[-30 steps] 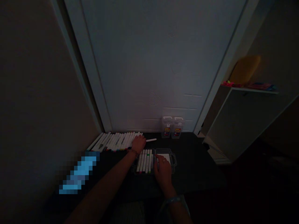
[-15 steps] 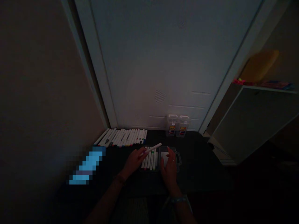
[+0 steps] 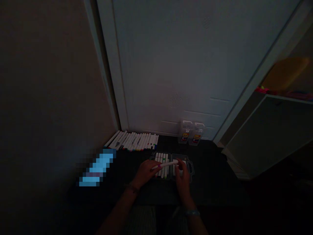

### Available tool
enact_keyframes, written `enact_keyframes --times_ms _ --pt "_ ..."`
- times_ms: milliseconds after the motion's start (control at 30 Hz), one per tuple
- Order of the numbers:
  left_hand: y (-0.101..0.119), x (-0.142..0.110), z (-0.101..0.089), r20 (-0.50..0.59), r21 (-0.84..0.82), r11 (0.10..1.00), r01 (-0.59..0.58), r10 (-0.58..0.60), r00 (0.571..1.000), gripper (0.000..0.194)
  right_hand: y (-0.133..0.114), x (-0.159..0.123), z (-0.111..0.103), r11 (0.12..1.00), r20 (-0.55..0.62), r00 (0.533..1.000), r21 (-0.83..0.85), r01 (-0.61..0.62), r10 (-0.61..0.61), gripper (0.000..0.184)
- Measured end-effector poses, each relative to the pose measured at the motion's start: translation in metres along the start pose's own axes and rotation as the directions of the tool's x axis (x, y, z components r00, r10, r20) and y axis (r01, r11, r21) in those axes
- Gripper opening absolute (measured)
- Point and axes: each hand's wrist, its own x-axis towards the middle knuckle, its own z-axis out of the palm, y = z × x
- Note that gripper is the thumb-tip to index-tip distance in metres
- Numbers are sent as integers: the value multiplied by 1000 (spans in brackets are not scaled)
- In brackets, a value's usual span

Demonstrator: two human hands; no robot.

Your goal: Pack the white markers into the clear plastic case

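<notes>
The scene is very dim. My left hand (image 3: pixel 144 172) grips one end of a white marker (image 3: pixel 165 165) that lies crosswise above a clear plastic case (image 3: pixel 190 166). My right hand (image 3: pixel 183 173) pinches the marker's other end. Several white markers (image 3: pixel 161 160) with coloured caps lie side by side in the left part of the case. A long row of loose white markers (image 3: pixel 134 141) lies on the dark surface farther back, against the door.
Two small clear tubs (image 3: pixel 191 133) with coloured labels stand at the foot of the white door (image 3: pixel 186 65). A white cabinet (image 3: pixel 269 133) with a yellow object on top stands at the right. A blurred blue patch (image 3: pixel 96 168) lies at the left.
My left hand left the row of loose markers with one marker and brought it over the case. My right hand came off the case and took the marker's other end. The view shifted.
</notes>
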Motion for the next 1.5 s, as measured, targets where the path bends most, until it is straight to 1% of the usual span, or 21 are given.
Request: enact_keyframes --times_ms 67,167,300,367,433,567,700,800,933,1000,1100,1200,1367,1500 --pt "1 -2 -1 6 -12 1000 6 -6 1000 27 -1 0 -2 999 6 1000 30 -31 31 30" --pt "2 -3 -2 1 -49 999 24 -24 1000 27 -3 0 -3 997 20 999 61 -41 40 25" --pt "4 -4 -4 -20 -57 994 93 -94 995 28 -6 0 -4 995 35 999 87 -40 37 24" --pt "5 -5 -4 -29 -44 991 127 -128 991 28 -7 0 -4 995 27 999 86 -43 40 25" --pt "6 -5 -4 -28 -43 990 137 -138 990 29 -8 0 -4 996 9 999 77 -46 46 25" --pt "7 -6 -3 -20 -65 989 133 -135 991 30 -4 0 -5 996 -35 997 62 -62 64 26" --pt "5 -5 -3 -32 -107 987 119 -123 992 29 -1 -1 -6 995 -50 996 74 -69 73 26" --pt "1 -5 -2 -66 -142 981 131 -142 988 29 -3 -1 -6 996 -40 998 77 -45 48 28" --pt "-3 -5 -1 -120 -181 975 125 -148 982 26 -8 0 -7 998 18 1000 60 13 -14 29" --pt "-3 -5 -2 -121 -196 974 114 -140 983 25 -10 0 -7 997 39 998 60 45 -48 28" --pt "0 -5 -4 -102 -204 972 116 -139 985 25 -10 0 -7 997 40 997 50 64 -66 26" --pt "2 -5 -6 -85 -212 971 110 -131 988 25 -9 1 -6 998 32 998 36 54 -56 27" --pt "3 -6 -6 -99 -180 978 105 -124 987 23 -8 1 -6 999 31 999 51 17 -19 29" --pt "3 -4 -7 -81 -135 989 65 -77 994 22 -8 1 -5 997 41 999 72 -7 4 30"
